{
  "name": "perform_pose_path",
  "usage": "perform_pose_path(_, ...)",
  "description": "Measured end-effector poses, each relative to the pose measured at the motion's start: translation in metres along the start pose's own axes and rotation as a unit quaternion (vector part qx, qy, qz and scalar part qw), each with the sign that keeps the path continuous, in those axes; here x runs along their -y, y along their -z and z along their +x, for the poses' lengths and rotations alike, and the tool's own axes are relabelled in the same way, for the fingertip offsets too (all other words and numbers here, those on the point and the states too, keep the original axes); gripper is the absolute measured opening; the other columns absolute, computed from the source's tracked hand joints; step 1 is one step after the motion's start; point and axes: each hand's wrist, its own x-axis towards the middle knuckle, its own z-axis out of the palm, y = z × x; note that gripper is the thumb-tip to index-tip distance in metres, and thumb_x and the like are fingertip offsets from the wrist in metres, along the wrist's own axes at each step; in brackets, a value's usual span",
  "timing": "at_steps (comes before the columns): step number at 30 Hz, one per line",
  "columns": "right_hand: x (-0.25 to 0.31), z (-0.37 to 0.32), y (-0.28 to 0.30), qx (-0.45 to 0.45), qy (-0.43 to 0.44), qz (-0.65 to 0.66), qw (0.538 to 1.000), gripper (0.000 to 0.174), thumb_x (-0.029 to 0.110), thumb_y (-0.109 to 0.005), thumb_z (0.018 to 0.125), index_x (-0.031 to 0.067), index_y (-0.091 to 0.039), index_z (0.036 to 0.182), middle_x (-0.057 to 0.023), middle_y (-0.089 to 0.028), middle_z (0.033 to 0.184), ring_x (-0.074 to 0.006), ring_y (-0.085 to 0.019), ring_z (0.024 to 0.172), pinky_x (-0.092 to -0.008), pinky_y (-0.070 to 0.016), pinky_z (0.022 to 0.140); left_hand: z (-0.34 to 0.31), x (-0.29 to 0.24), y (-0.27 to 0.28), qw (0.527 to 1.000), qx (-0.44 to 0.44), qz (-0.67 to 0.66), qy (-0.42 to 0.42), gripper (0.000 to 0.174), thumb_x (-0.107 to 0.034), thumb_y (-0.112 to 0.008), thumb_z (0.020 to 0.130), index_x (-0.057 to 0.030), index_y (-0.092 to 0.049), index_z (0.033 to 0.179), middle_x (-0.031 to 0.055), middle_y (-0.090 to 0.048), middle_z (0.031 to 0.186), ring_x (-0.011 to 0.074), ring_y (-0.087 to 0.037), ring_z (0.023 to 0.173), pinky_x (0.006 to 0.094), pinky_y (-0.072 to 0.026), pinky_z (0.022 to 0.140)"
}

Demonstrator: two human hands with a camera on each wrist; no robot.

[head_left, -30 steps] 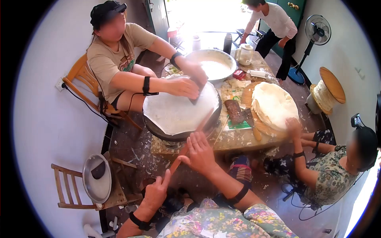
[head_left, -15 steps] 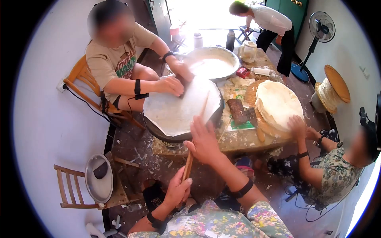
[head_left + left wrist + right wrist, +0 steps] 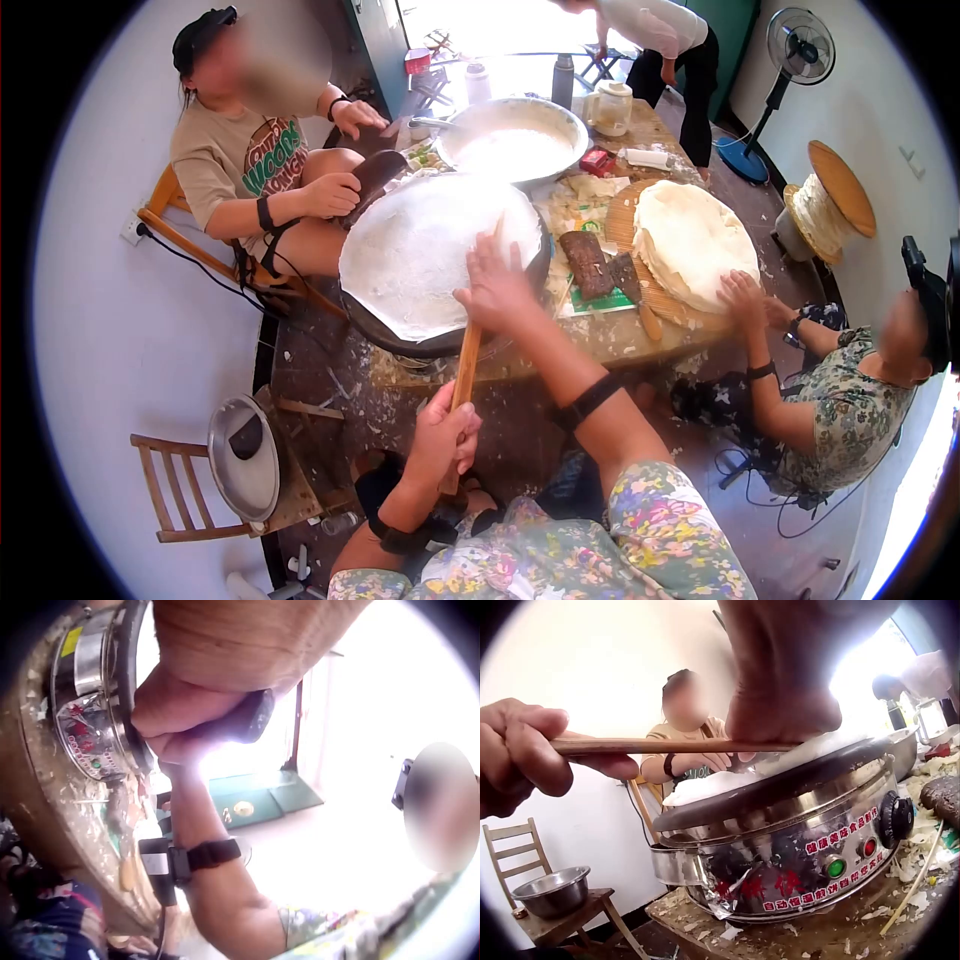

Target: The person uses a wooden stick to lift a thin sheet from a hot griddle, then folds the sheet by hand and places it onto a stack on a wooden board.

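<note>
A long flat wooden stick [image 3: 467, 360] slants from my lap up over the griddle, its far end on a thin white pancake [image 3: 405, 265]. My left hand [image 3: 440, 435] grips the near part of the stick, fingers wrapped round it. My right hand [image 3: 500, 285] lies over the front part, fingers stretched out and thumb spread; in the right wrist view the stick [image 3: 652, 746] runs along under its palm. The pancake covers the round electric griddle [image 3: 802, 859], with ragged edges near the dark rim [image 3: 430, 348].
Across the griddle a seated person [image 3: 250, 160] holds a dark scraper [image 3: 375, 180]. Behind stands a large basin [image 3: 575, 150] of batter. On the right, another person's hand [image 3: 740, 300] touches a pancake stack [image 3: 695, 240] on a round board. A brown block [image 3: 588, 265] lies between.
Both my hands have moved forward with the stick, whose tip reaches further over the pancake. The person opposite has drawn the scraper off the pancake to the left.
</note>
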Motion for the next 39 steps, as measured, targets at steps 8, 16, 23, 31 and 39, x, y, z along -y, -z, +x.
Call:
perform_pose_path(8, 0.068, -0.005, -0.013, 0.013, 0.088, 0.071, 0.993, 0.086, 0.057, -0.041, 0.093, -0.0046, -0.025, 0.151, -0.0247, -0.008, 0.162, -0.0343, -0.001, 0.152, -0.0544, 0.0031, 0.119, -0.059, -0.001, 0.027, 0.997, -0.071, 0.016, -0.037, 0.051, -0.009, -0.052, 0.095, -0.0055, -0.039, 0.144, 0.0019, -0.049, 0.073, 0.0067, -0.041, 0.043, 0.0235, -0.0369, 0.034)
perform_pose_path(16, 0.043, -0.007, -0.009, -0.016, 0.057, 0.038, 0.998, 0.091, 0.067, -0.032, 0.094, -0.0031, -0.024, 0.152, -0.0232, -0.010, 0.162, -0.0321, -0.003, 0.152, -0.0551, 0.0031, 0.119, -0.024, 0.006, 0.081, 0.722, -0.101, 0.594, -0.340, 0.063, -0.005, -0.058, 0.087, 0.0011, -0.036, 0.146, 0.0153, -0.062, 0.084, 0.0375, -0.065, 0.079, 0.0444, -0.0534, 0.072)
perform_pose_path(23, -0.005, 0.001, 0.000, -0.042, -0.013, -0.037, 0.998, 0.093, 0.068, -0.031, 0.094, -0.0068, -0.031, 0.148, -0.0237, -0.023, 0.158, -0.0307, -0.015, 0.150, -0.0491, -0.0040, 0.121, 0.018, -0.029, 0.052, 0.493, -0.105, 0.820, -0.270, 0.060, -0.005, -0.057, 0.086, -0.0040, -0.041, 0.144, 0.0132, -0.057, 0.084, 0.0321, -0.065, 0.063, 0.0404, -0.0532, 0.055)
perform_pose_path(31, 0.038, -0.088, 0.003, -0.061, -0.006, 0.041, 0.997, 0.096, 0.068, -0.039, 0.092, -0.0118, -0.035, 0.144, -0.0277, -0.030, 0.154, -0.0369, -0.021, 0.147, -0.0487, -0.0037, 0.121, -0.052, 0.005, 0.084, 0.466, -0.071, 0.841, -0.266, 0.065, -0.005, -0.058, 0.083, -0.0058, -0.040, 0.146, 0.0104, -0.056, 0.085, 0.0247, -0.064, 0.057, 0.0346, -0.0505, 0.046)
perform_pose_path(39, 0.081, -0.114, -0.017, -0.130, 0.040, -0.011, 0.991, 0.090, 0.063, -0.041, 0.093, -0.0116, -0.037, 0.143, -0.0282, -0.028, 0.155, -0.0373, -0.018, 0.148, -0.0512, -0.0023, 0.121, -0.102, 0.034, 0.103, 0.526, -0.129, 0.785, -0.301, 0.064, -0.004, -0.059, 0.084, -0.0079, -0.041, 0.145, 0.0097, -0.056, 0.082, 0.0283, -0.064, 0.061, 0.0385, -0.0527, 0.050)
